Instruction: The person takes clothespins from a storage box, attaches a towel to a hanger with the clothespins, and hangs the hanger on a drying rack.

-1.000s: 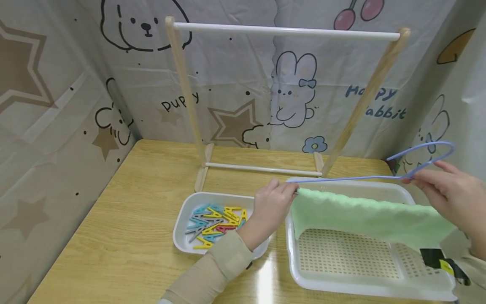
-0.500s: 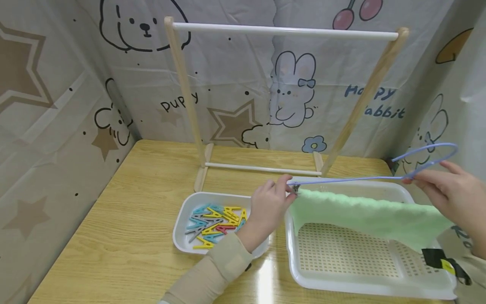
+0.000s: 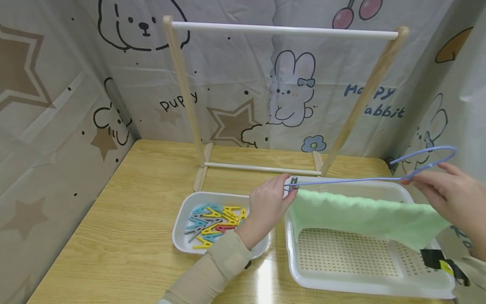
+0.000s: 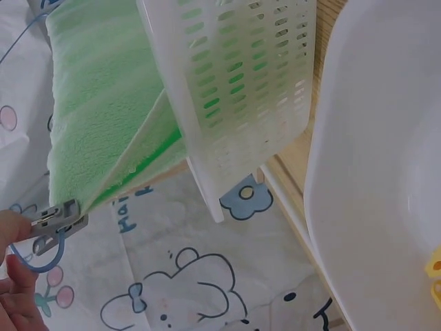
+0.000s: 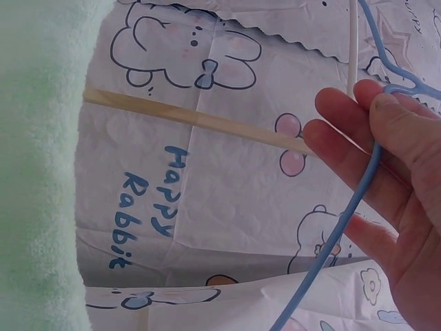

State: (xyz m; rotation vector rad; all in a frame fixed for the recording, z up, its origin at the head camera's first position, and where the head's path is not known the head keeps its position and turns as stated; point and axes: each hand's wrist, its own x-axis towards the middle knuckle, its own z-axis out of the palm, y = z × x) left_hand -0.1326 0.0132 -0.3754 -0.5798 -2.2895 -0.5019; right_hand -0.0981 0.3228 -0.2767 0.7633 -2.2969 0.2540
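A blue wire clothes hanger (image 3: 353, 181) is held level, its hook to the right. My right hand (image 3: 452, 194) pinches it at the neck, between thumb and fingers in the right wrist view. From it hangs a fluffy light green cloth (image 3: 360, 215), above the white basket. A silver metal clip (image 4: 58, 222) at the hanger's left end grips one corner of the cloth. My left hand (image 3: 265, 207) pinches this clip by its tails, beside the looped wire end. The right end of the cloth is partly hidden behind my right hand.
Under the cloth stands a white perforated basket (image 3: 341, 290). Left of it, a white tray (image 3: 177, 230) holds several coloured clothespins. Behind both rises a wooden rack with a white top bar (image 3: 284, 30). Printed fabric surrounds the table (image 3: 102, 228).
The left fingers have drawn back slightly left, uncovering the metal clip and the hanger's end. The hook dipped slightly over the last half second. The right hand has barely moved.
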